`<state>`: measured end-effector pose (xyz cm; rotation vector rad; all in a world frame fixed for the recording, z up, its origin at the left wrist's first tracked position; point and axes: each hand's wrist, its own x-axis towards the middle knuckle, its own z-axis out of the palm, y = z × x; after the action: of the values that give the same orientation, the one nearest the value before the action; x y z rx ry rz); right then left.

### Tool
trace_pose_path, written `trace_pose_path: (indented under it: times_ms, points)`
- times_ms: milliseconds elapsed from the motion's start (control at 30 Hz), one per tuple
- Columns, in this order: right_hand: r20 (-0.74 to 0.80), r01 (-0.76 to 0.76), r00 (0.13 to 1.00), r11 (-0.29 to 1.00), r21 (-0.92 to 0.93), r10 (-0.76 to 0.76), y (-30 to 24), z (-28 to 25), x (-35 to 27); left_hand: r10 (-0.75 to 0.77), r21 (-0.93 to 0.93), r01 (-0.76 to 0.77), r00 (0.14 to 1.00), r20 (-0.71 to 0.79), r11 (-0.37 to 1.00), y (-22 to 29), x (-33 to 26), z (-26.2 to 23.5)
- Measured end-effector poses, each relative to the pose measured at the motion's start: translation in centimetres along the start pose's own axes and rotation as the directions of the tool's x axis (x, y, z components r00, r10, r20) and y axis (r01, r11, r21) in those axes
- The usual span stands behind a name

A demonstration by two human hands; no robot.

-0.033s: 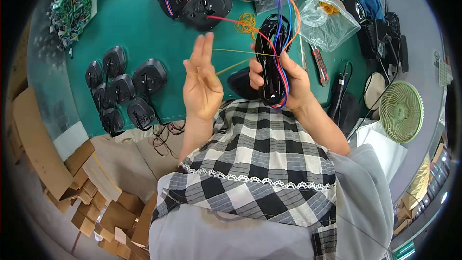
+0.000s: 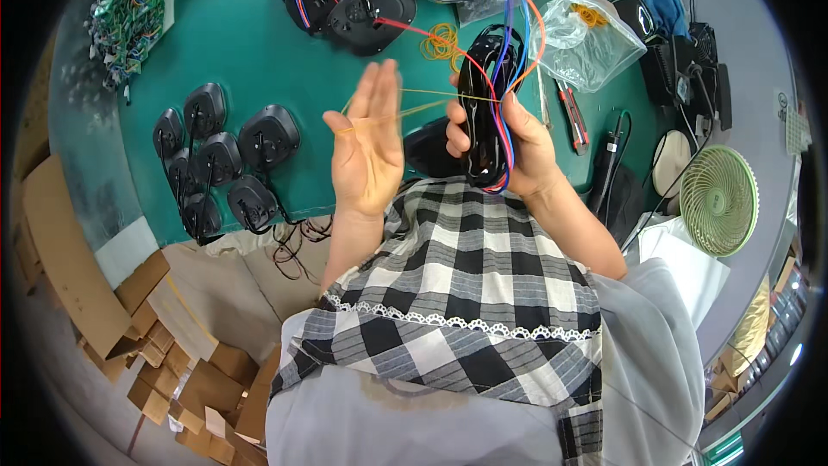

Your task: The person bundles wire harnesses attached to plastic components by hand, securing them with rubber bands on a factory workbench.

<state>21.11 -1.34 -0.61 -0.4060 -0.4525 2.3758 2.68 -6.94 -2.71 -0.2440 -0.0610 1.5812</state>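
Since the earlier picture, the left hand has shifted a little to the right and its thumb has popped out, so the thin yellow rubber band now spreads wider. That band reaches from the left hand across to the black cable bundle, which is held up over the near edge of the green bench, in front of the checked apron. The right hand is wrapped around the bundle's middle, likely to stop the loops from springing apart. The left hand grips nothing; its fingers are spread, probably to keep the band stretched. Bright wires run along the bundle and curl up past its top, so they could get in the band's way. One dark part lies between the hands. Farther off are loose rubber bands, a heap of black parts, a clear bag and a red cutter. More black pieces sit at the left, and a green fan stands at the right.
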Motion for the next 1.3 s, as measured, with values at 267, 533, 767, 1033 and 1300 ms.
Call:
trace_pose_path:
  times_ms: [267,533,767,1033,1300]
  points:
    - [-0.093,-0.029,0.995,0.998,0.062,0.035,0.4,0.1,0.1,-0.137,0.825,0.190,0.981,-0.137,0.533,0.5,1.0,1.5]
    - [-0.166,-0.076,0.986,0.870,-0.487,-0.007,0.5,0.8,0.8,-0.252,0.921,0.178,0.964,-0.091,0.347,1.0,1.7,3.8]
    - [0.202,0.144,0.947,-0.230,-0.962,-0.252,2.0,-1.8,2.7,-0.693,0.327,-0.760,0.648,0.314,-0.562,-4.5,2.1,5.4]
    - [-0.404,-0.460,0.887,0.523,-0.717,0.225,-1.7,-0.7,1.6,-0.152,0.992,0.076,0.987,-0.060,0.096,-1.4,0.1,0.5]
    - [-0.327,-0.266,0.945,0.613,-0.744,0.013,-1.9,0.3,2.0,-0.384,0.665,-0.556,0.830,0.406,-0.499,1.8,0.6,3.1]
